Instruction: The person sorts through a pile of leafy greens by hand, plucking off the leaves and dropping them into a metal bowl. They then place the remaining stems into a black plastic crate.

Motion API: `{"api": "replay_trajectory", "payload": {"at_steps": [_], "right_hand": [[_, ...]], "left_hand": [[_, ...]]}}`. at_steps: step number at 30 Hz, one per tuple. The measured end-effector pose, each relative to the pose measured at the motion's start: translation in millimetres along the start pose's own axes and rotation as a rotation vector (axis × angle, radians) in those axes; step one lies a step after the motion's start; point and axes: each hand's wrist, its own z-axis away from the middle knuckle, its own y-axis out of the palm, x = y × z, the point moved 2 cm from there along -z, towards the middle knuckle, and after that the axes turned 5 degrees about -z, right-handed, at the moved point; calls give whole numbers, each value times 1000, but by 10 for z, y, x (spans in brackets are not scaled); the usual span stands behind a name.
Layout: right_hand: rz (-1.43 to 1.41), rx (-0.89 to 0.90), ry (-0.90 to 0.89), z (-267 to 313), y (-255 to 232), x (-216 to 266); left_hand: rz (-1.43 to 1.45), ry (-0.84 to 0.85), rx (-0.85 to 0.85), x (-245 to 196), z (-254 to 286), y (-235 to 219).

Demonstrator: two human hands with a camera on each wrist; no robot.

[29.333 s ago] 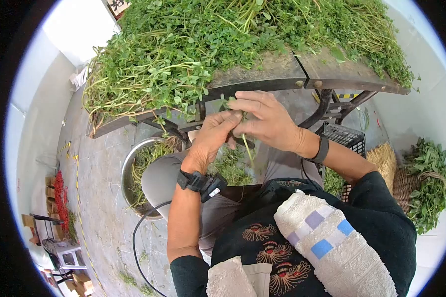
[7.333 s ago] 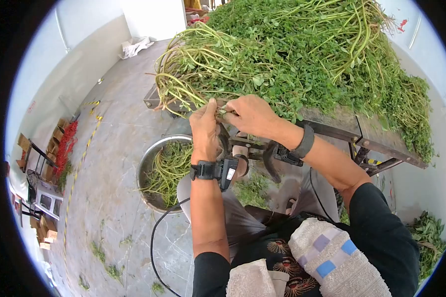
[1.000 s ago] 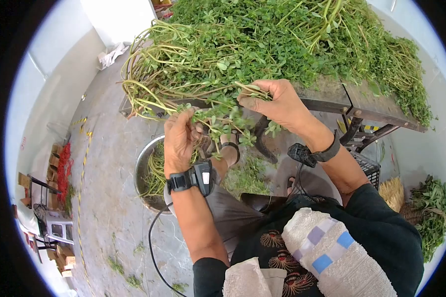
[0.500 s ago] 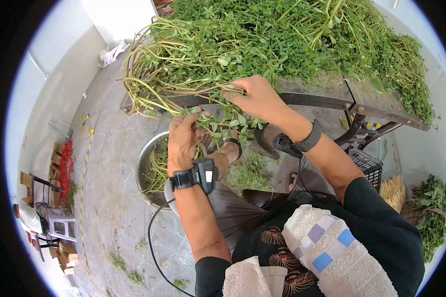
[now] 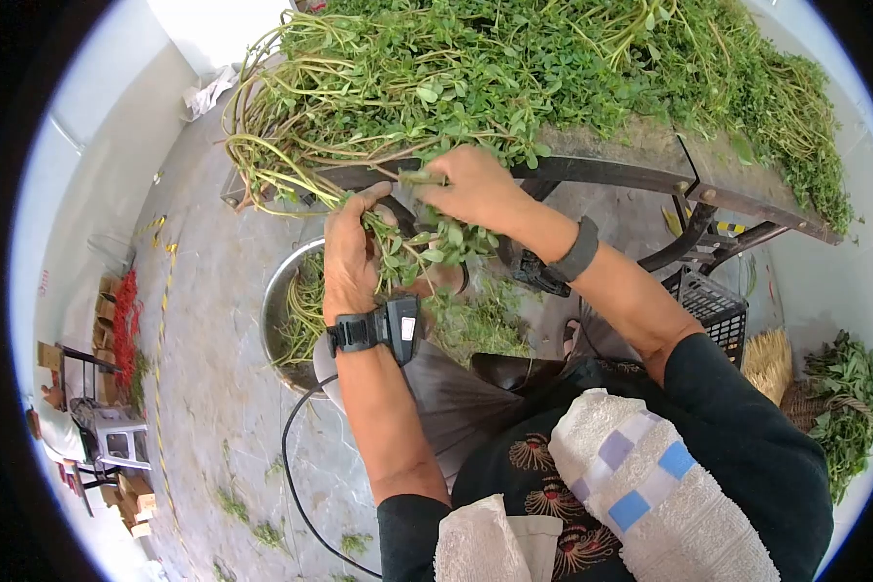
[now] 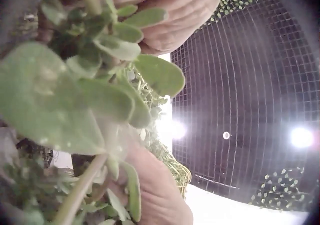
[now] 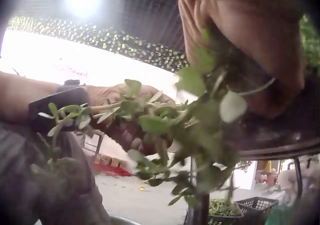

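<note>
L hand [image 5: 349, 254] gripping leafy stems [image 5: 427, 254], R hand [image 5: 475, 189] pinching sprig [image 5: 421, 178] nr it, big green heap [image 5: 514, 92] on tbl [image 5: 640, 147] ahead, bowl [image 5: 269, 312] on flr [image 5: 204, 388].

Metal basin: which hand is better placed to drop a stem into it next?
Likely the left hand: in the head view it grips greens nearer the basin; the right hand is farther off.
</note>
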Motion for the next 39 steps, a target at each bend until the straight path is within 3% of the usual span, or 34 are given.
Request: {"api": "replay_trajectory", "payload": {"at_steps": [1,4,5,6,8,9,16,19,21,22,24,25,27,30,32,34,38,39], "right_hand": [[13,-114,-22,61,-36,33],[-175,-123,-153,213,-182,193],[-154,10,-109,237,-158,194],[-154,9,-109,256,-131,174],[-43,266,-234,303,10,134],[-40,310,-169,317,57,99],[-381,287,-26,350,107,-138],[-261,296,-93,357,94,-116],[34,123,-64,324,214,-210],[32,121,-63,284,301,-289],[72,34,98,172,382,-468],[71,26,96,186,382,-503],[-508,113,338,308,399,-563],[-713,229,226,432,372,-557],[-735,273,239,452,272,-511],[-1046,292,314,497,223,-393],[-974,236,385,694,205,-241],[-959,259,297,714,271,-259]], "left_hand": [[1,5,15,3,-6,0],[60,20,47,54,-77,-46],[118,34,70,50,-79,-38],[118,34,70,53,-71,-29],[93,74,54,37,-43,-2],[92,76,54,25,-32,6],[5,66,-66,11,-34,-3],[-40,90,-95,51,-72,-51],[-96,110,-113,63,-84,-79],[-70,105,-122,70,-77,-88],[-50,105,-121,38,-64,-103],[-43,98,-132,8,-55,-152],[-82,72,-156,-48,20,-157],[-8,111,-182,-34,40,-18],[-11,117,-165,-37,37,15],[38,130,-175,-35,28,27],[31,134,-153,7,-4,-20],[17,123,-152,10,-20,-30]]}}
